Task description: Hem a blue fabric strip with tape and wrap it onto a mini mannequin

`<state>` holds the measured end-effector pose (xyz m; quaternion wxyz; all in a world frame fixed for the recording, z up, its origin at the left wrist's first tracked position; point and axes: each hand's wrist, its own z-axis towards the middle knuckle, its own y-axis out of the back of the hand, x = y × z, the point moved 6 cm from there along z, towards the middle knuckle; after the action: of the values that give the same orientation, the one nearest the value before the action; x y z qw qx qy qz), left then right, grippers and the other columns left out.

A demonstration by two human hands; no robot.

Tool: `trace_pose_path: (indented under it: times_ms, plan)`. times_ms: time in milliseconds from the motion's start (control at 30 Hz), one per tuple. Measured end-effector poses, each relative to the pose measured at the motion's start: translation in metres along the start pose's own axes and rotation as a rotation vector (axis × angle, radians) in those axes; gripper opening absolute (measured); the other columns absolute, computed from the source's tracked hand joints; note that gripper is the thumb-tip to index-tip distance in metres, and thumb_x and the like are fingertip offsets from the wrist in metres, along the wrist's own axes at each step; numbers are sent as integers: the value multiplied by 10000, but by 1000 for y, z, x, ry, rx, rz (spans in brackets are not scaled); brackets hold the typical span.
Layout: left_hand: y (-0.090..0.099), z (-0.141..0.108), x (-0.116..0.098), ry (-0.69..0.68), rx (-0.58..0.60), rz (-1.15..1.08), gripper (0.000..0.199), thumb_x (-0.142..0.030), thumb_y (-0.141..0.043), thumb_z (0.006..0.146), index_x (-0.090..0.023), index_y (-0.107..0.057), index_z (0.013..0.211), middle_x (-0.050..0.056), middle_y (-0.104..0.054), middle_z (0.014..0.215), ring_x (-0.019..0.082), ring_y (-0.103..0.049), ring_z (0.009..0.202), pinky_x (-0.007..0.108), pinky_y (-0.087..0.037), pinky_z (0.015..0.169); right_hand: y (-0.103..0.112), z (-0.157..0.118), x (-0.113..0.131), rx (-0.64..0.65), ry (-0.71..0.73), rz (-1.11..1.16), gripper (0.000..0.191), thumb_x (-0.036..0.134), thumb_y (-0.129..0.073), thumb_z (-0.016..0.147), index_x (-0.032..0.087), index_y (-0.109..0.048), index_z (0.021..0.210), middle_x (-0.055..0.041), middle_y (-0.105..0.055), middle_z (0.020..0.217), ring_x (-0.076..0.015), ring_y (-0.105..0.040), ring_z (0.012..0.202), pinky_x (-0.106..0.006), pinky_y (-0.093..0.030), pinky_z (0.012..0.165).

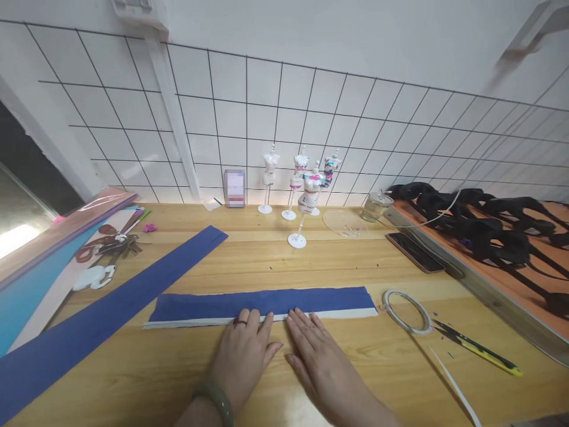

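Note:
A short blue strip (267,301), fabric or paper, lies flat on the wooden table in front of me, with a white band (347,314) along its near edge. My left hand (246,350) rests its fingertips on that near edge, fingers somewhat bent and thumb apart. Beside it, my right hand (315,353) lies flatter, fingers stretched out and their tips on the same edge. Neither hand grips anything. To the left, a longer blue strip (133,296) runs diagonally across the table.
On the right are a roll of tape (388,305) with a loose white end, a yellow-and-black cutter (484,353) and a phone (415,252). Small white dress forms (297,240) stand at the back. Scissors (95,244) and coloured sheets (57,279) lie left; black straps (502,246) fill an orange tray.

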<state>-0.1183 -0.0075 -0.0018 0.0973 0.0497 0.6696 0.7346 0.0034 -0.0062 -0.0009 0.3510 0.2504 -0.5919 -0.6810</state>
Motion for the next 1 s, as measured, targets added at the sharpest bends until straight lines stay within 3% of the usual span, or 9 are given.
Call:
trace_pose_path:
  times_ms: [233, 433, 667, 833, 1000]
  plan:
    - [10, -30, 44, 66, -9, 74, 366, -271, -523, 830, -175, -561, 1181, 90, -588, 865, 261, -521, 869, 393, -464, 729, -1, 4, 0, -12, -11, -8, 458, 215, -412, 903, 54, -376, 1331, -143, -422, 1357, -263, -368, 1267, -489, -365, 1019]
    - [16, -55, 88, 93, -97, 151, 378, -329, -497, 842, -142, -575, 1161, 91, -566, 841, 254, -527, 844, 402, -471, 735, -3, 29, 26, 20, 114, 19, 454, 217, -408, 906, 50, -389, 1327, -136, -416, 1362, -259, -365, 1269, -456, -350, 1034]
    - [27, -65, 133, 79, -190, 202, 223, -195, -458, 862, -158, -647, 975, 88, -562, 835, 236, -546, 792, 361, -478, 650, -4, 55, 55, 19, 192, 118, 439, 253, -378, 925, 89, -396, 1331, -125, -460, 1340, -250, -383, 1259, -431, -336, 1048]
    - [30, -67, 143, -42, -232, 172, 212, -94, -460, 842, -178, -635, 926, 80, -590, 914, 232, -527, 901, 385, -443, 787, -5, 71, 65, -53, 235, 148, 380, 175, -421, 905, 86, -464, 1272, -140, -537, 1271, -251, -470, 1190, -420, -399, 1007]
    - [24, -62, 130, -189, -289, 139, 261, -30, -399, 840, -155, -613, 922, 72, -613, 903, 219, -509, 932, 384, -406, 828, -8, 83, 51, -149, 114, 202, 293, 64, -477, 855, 107, -559, 1132, -108, -653, 1034, -206, -572, 942, -347, -489, 844]
